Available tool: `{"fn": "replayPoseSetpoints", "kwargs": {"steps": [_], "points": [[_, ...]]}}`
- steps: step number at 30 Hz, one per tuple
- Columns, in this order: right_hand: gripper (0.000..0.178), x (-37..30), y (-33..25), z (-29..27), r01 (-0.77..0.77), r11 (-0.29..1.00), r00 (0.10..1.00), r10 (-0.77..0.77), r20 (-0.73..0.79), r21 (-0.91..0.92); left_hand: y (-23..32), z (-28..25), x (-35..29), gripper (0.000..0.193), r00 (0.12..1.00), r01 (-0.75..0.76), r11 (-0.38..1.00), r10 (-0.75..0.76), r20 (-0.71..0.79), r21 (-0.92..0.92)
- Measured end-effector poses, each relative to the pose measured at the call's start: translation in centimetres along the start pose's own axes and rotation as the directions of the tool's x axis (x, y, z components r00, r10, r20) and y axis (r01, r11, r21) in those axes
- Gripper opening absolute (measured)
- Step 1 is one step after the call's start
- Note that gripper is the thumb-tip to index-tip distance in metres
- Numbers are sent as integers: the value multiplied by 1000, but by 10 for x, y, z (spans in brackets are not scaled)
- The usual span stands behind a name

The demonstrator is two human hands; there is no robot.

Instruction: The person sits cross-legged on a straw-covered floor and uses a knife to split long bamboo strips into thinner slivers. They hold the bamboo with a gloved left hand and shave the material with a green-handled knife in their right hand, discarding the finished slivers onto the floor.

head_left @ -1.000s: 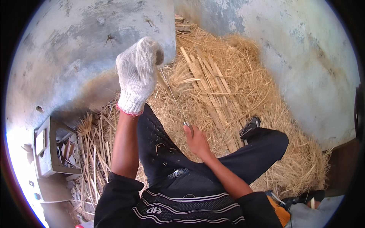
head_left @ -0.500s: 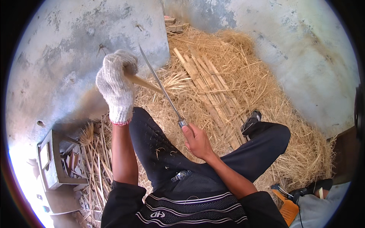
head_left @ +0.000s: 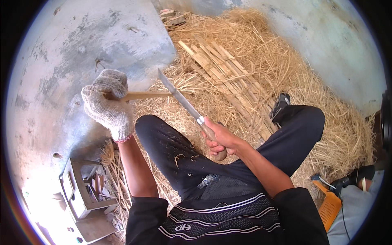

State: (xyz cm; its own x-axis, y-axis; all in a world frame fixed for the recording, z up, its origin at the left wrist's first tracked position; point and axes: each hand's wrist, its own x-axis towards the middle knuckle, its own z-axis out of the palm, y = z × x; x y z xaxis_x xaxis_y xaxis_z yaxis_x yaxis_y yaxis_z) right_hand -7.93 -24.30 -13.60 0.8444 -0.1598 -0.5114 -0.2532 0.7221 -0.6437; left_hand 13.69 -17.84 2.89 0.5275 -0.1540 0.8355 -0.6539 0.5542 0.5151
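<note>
Head view shows the left hand (head_left: 108, 104), in a white knitted glove, closed around a pale split bamboo stick (head_left: 147, 96) whose long axis runs nearly level, its free end pointing right. The bare right hand (head_left: 220, 139) grips the wooden handle of a long steel knife (head_left: 181, 98), blade slanting up-left and crossing the stick above the dark-trousered knee (head_left: 163, 139), over straw-coloured shavings (head_left: 326, 122).

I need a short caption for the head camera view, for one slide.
Seated on straw, gloved left hand grips a bamboo strip while right hand sets a knife against it.
</note>
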Motion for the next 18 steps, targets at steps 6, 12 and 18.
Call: {"fn": "replayPoseSetpoints", "kwargs": {"steps": [6,12,18], "points": [[59,-5,3,15,160,525,780,-586,-219,-836,1,18,2,45,1000,21,999,-21,1,33],[57,-10,19,20,185,586,745,-607,-276,-789,-6,9,6,52,933,-49,963,138,333,-263],[53,11,31,-30,-96,895,972,-11,237,435,-17,0,16,67,870,105,929,87,484,-355]]}}
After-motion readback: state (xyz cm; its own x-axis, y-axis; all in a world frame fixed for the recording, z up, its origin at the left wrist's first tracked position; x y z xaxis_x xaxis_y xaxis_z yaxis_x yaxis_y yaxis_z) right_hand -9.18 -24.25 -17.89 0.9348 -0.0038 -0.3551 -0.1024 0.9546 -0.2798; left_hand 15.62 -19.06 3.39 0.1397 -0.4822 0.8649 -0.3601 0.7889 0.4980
